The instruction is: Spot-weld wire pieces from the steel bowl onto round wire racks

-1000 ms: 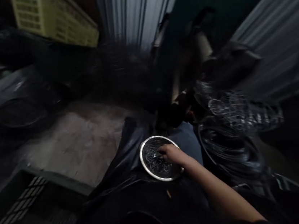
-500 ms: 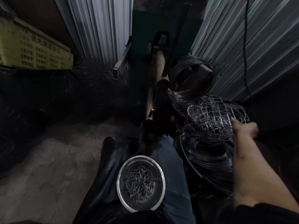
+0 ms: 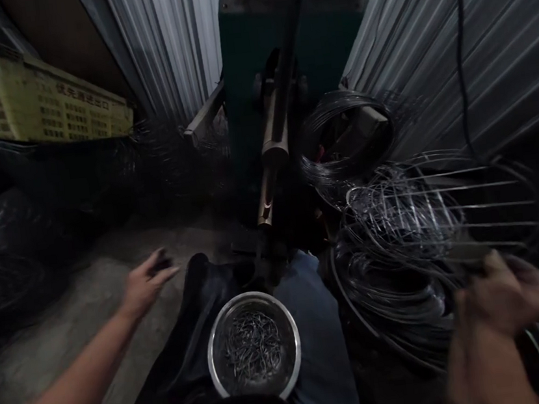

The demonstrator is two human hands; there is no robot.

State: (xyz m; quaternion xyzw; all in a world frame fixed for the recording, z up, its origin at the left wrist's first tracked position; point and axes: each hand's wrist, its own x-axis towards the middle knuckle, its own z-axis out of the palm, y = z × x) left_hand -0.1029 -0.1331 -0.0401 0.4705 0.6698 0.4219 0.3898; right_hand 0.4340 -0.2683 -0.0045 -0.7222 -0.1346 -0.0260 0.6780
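My left hand [image 3: 145,286] hangs in the air left of my knees, thumb and fingers apart, with no object visible in it. My right hand [image 3: 514,293], smeared by motion, is closed at the near edge of a round wire rack [image 3: 489,206] with parallel bars. The rack is tilted and also blurred. Just left of it lies a tangle of bright wire [image 3: 405,211] on top of coiled wire [image 3: 392,298]. On my lap rests a round metal bowl [image 3: 212,360] with many short, thin metal pieces [image 3: 253,345] in it.
Ahead stands a dark green machine [image 3: 241,54] with a rod-like arm [image 3: 274,139] pointing toward me. Another wire coil [image 3: 346,130] sits right of it. A yellow crate [image 3: 48,101] is at the left; corrugated metal sheets [image 3: 427,45] line the right, with a hanging cable [image 3: 461,54].
My left hand has come into view at the left. My right hand has moved right and toward me, and the wire rack has shifted right off the wire tangle with it.
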